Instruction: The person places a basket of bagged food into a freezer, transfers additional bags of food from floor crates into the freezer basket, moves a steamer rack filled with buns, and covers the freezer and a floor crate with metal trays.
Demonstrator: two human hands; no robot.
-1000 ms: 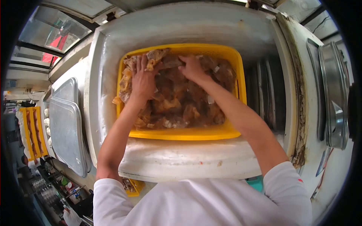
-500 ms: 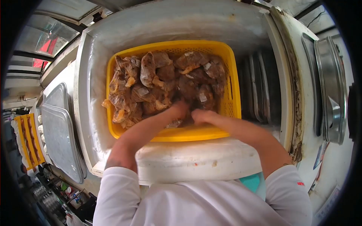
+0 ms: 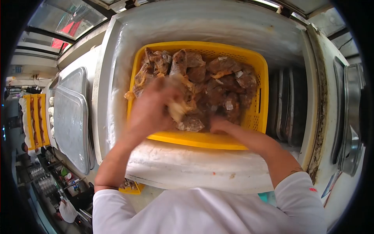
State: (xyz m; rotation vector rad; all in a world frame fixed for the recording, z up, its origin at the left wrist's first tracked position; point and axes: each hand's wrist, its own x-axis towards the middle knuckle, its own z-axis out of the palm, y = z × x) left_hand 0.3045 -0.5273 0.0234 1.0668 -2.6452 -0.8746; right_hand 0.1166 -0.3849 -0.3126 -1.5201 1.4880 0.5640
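Note:
A yellow perforated crate [image 3: 198, 142] sits inside a frosted white chest, filled with brown items wrapped in clear plastic [image 3: 235, 80], some bearing small white labels. Over the crate's left front part is my left hand [image 3: 156, 105], smeared by motion, with a blurred yellowish-brown wrapped piece [image 3: 177, 110] by its fingers; whether it grips that piece is unclear. My right hand [image 3: 219, 125] reaches down among the packages at the front middle, its fingers hidden between them.
Dark trays [image 3: 287, 105] stand on edge in the chest, right of the crate. Metal trays [image 3: 70, 117] lie at the left, and metal pans [image 3: 352, 117] are at the far right. A smaller yellow crate [image 3: 134, 188] shows below the chest's front edge. Yellow racks [image 3: 36, 121] stand far left.
Both hands moved from the back of the crate to its front middle. Since then my left hand has lifted and shifted left, while my right hand has stayed low among the packages.

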